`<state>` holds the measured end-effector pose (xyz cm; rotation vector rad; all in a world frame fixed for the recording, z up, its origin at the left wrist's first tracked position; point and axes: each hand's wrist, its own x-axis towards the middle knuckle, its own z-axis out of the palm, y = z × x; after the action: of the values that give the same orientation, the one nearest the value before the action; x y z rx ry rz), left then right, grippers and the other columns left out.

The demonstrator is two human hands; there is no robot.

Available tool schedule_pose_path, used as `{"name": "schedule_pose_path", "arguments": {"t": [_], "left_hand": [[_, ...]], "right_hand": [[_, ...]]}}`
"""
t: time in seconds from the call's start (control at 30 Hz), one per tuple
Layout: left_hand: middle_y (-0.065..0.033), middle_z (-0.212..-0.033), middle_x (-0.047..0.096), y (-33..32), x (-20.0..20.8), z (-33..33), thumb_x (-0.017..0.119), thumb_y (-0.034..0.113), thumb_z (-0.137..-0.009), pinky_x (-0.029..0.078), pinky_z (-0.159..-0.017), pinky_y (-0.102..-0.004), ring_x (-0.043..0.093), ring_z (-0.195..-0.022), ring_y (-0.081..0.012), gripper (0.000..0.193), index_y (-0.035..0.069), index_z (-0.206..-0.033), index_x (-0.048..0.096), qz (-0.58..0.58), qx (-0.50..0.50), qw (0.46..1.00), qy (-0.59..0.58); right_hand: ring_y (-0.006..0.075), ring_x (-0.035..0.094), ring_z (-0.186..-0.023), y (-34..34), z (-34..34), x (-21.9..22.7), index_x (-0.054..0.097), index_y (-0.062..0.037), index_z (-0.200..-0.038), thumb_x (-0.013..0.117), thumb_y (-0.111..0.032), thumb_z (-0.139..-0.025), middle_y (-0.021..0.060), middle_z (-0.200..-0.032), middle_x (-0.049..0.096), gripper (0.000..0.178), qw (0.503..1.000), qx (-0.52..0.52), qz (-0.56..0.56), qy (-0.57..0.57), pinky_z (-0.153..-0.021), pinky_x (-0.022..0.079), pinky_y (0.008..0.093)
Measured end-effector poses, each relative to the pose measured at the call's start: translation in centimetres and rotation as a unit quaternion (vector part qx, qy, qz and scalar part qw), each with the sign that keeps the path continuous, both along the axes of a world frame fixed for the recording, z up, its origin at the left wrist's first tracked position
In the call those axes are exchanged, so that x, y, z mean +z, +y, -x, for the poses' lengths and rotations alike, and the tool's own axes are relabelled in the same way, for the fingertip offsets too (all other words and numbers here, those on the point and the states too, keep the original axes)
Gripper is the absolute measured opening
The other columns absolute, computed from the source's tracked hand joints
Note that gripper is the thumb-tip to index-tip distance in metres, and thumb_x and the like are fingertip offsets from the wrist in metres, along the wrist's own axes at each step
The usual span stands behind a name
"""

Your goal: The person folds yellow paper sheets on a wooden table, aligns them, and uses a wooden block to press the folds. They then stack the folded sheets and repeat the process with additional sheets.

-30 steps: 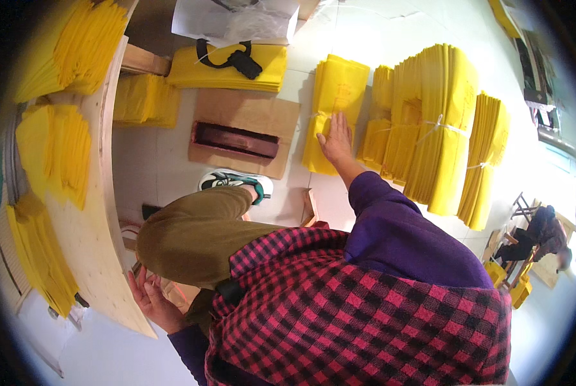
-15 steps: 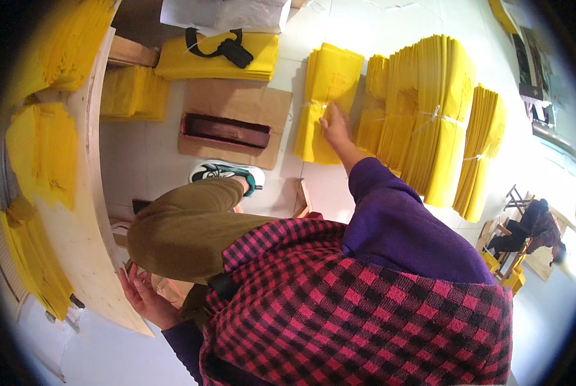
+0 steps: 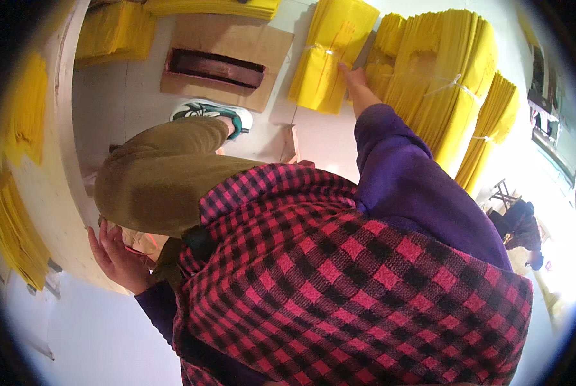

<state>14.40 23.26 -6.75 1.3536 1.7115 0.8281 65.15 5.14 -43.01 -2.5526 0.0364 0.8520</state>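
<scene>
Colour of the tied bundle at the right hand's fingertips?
The tied bundle is yellow, best seen in the head view.

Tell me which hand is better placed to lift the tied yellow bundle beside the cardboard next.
Probably the right hand, close beside that bundle; the left hand is by the leg.

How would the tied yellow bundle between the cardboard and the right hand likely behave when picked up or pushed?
The yellow bundle would probably flex at its ends, since the white tie crosses only near its middle. Its flat, broad shape suggests sliding rather than rolling if pushed.
</scene>
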Motion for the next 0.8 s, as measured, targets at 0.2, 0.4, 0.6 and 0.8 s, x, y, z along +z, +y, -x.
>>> {"name": "schedule_pose_path", "arguments": {"t": [0.2, 0.4, 0.6, 0.8], "left_hand": [[-0.0183, -0.118, 0.053, 0.0, 0.2, 0.3, 0.042, 0.02, -0.095, 0.044, -0.09, -0.0328, 0.055, -0.096, -0.0182, 0.042, -0.002, -0.13, 0.035, -0.001, 0.011, 0.999, -0.031], [-0.016, -0.119, 0.053, -0.1, 0.7, 0.1, 0.044, 0.019, -0.094, 0.043, -0.087, -0.0302, 0.055, -0.097, -0.0179, 0.04, 0.001, -0.13, 0.038, 0.012, 0.021, 0.999, 0.022], [-0.0148, -0.118, 0.053, 0.3, 1.2, 0.0, 0.044, 0.019, -0.094, 0.044, -0.086, -0.0303, 0.055, -0.096, -0.0178, 0.039, 0.001, -0.129, 0.04, 0.02, 0.056, 0.998, 0.035], [-0.0157, -0.118, 0.053, 0.6, 1.2, -0.4, 0.042, 0.015, -0.095, 0.045, -0.085, -0.0302, 0.055, -0.094, -0.0173, 0.036, 0.001, -0.128, 0.041, 0.012, 0.016, 1.0, 0.008]], "right_hand": [[0.0292, 0.048, -0.115, 0.0, 0.9, -0.9, 0.044, 0.0034, -0.124, 0.071, -0.042, -0.071, 0.0187, -0.123, 0.051, 0.075, 0.992, -0.057, -0.07, 0.092, -0.094, 0.039, 0.0339], [0.0197, 0.052, -0.108, 0.5, 1.7, 1.8, 0.048, -0.0008, -0.123, 0.063, -0.037, -0.082, 0.0087, -0.122, 0.053, 0.057, 0.903, -0.141, -0.334, 0.23, -0.089, 0.043, 0.0327], [0.0177, 0.05, -0.111, 1.3, 1.3, 3.4, 0.048, -0.0078, -0.124, 0.058, -0.042, -0.085, 0.0044, -0.123, 0.053, 0.054, 0.883, -0.202, -0.318, 0.28, -0.092, 0.039, 0.0331], [0.0174, 0.059, -0.096, 1.8, 0.7, 2.3, 0.054, -0.0024, -0.115, 0.063, -0.036, -0.083, 0.0075, -0.108, 0.062, 0.048, 0.858, -0.246, -0.334, 0.302, -0.083, 0.047, 0.0295]]}}
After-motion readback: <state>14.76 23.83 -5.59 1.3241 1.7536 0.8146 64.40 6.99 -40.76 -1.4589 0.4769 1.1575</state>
